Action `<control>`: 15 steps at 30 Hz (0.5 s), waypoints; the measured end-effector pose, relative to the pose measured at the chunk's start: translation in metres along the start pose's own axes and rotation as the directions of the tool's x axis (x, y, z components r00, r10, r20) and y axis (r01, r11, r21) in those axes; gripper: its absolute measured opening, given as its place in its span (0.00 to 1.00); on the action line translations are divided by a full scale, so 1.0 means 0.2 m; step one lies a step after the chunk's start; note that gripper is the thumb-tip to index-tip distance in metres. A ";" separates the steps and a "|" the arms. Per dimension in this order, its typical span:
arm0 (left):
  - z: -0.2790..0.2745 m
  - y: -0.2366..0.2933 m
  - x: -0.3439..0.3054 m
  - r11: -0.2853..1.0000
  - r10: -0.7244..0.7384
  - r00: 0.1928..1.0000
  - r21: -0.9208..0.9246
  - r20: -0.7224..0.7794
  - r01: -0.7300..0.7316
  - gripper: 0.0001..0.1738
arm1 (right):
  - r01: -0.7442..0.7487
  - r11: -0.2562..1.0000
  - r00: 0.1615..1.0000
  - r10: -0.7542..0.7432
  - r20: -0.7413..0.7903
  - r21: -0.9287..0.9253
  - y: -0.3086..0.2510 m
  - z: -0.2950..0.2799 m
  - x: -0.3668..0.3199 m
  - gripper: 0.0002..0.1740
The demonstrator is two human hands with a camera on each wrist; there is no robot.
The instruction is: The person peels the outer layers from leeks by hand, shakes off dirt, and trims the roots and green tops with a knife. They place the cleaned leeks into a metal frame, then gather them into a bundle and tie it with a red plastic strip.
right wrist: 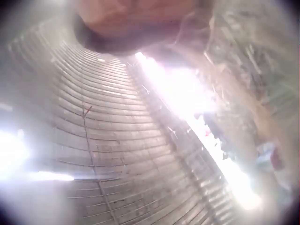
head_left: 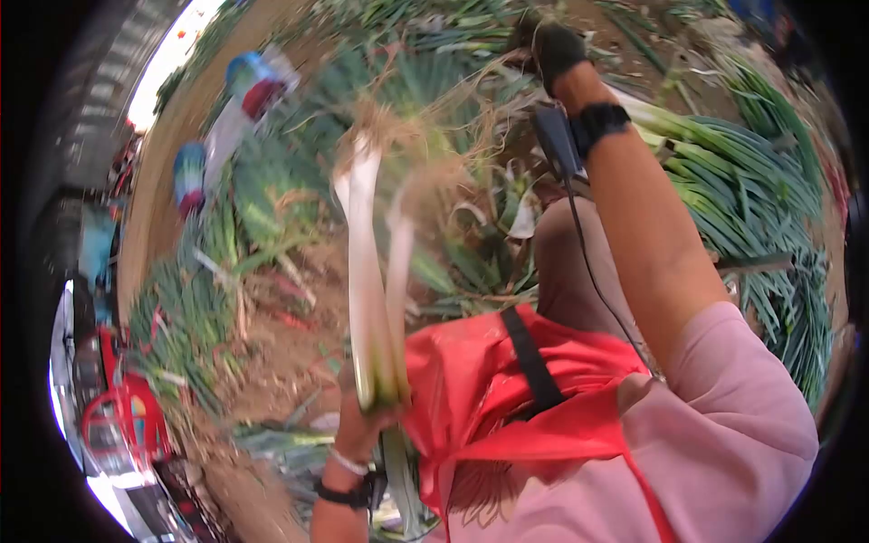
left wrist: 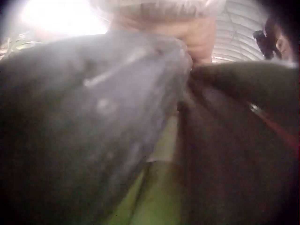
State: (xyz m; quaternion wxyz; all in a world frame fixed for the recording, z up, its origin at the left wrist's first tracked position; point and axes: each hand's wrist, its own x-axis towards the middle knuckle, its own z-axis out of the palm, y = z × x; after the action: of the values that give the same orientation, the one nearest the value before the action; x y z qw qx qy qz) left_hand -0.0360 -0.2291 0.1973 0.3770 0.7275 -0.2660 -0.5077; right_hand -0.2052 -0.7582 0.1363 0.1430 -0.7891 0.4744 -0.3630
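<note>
In the head view, my left hand (head_left: 371, 409) grips a few leeks (head_left: 364, 281) around their green part. Their white stalks point up the view, with tangled brown roots (head_left: 380, 127) at the top. Seen from the left wrist, dark leek leaves (left wrist: 108, 112) fill most of the picture and partly hide the hand (left wrist: 201, 40). My right hand (head_left: 554, 47), in a dark glove, is stretched out at the top of the head view, beyond the root ends. Its fingers are blurred and I cannot tell whether they hold anything.
Cut leeks (head_left: 733, 172) lie heaped at the right, and more leek greens (head_left: 281, 199) cover the soil at the left. Two blue-and-red bundles (head_left: 253, 83) lie at the upper left. A red plastic chair (head_left: 131, 421) stands at the left edge. A red apron (head_left: 507, 362) covers my lap.
</note>
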 end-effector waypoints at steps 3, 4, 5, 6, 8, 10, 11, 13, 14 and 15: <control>-0.11 0.02 0.05 0.983 0.066 0.984 -0.161 -0.164 -0.093 0.20 | 0.133 0.917 0.923 0.023 0.384 -0.375 0.08 0.40 -0.33 0.21; -0.17 0.03 0.03 0.962 0.060 0.974 -0.246 -0.219 -0.115 0.20 | 0.144 0.910 0.861 0.078 0.502 -0.388 0.17 0.43 -0.42 0.23; -0.21 0.04 0.00 0.936 0.039 0.959 -0.326 -0.281 -0.133 0.20 | 0.149 0.916 0.801 0.109 0.588 -0.373 0.25 0.44 -0.47 0.24; -0.26 0.05 -0.04 0.941 -0.028 0.956 -0.331 -0.292 -0.074 0.23 | 0.150 0.922 0.757 0.126 0.642 -0.358 0.29 0.41 -0.47 0.26; -0.32 -0.02 -0.06 0.892 -0.028 0.947 -0.436 -0.319 -0.120 0.24 | 0.126 0.945 0.731 0.117 0.673 -0.301 0.29 0.35 -0.46 0.31; -0.39 -0.10 -0.02 0.810 -0.027 0.958 -0.567 -0.285 -0.146 0.27 | 0.084 0.990 0.779 0.006 0.627 -0.114 0.15 0.33 -0.49 0.35; -0.39 -0.09 -0.04 0.813 -0.011 0.960 -0.561 -0.281 -0.155 0.27 | 0.052 0.996 0.815 -0.082 0.573 0.067 0.03 0.33 -0.53 0.37; -0.33 -0.05 -0.05 0.855 -0.015 0.943 -0.493 -0.332 -0.160 0.27 | -0.011 0.871 0.857 -0.245 0.454 0.490 -0.33 0.32 -0.60 0.41; -0.32 -0.08 -0.05 0.854 -0.039 0.948 -0.503 -0.315 -0.132 0.28 | -0.126 0.775 0.813 -0.277 0.512 0.619 -0.49 0.31 -0.60 0.55; -0.30 -0.08 -0.05 0.856 -0.032 0.952 -0.500 -0.304 -0.131 0.28 | -0.140 0.698 0.811 -0.327 0.486 0.702 -0.69 0.24 -0.62 0.56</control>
State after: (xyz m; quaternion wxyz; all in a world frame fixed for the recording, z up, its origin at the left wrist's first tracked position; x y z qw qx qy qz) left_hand 0.0166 -0.1961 0.2010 0.6068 0.6618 -0.0788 -0.4331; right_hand -0.1169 -0.5873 0.1268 0.5524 -0.7671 0.1873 -0.2671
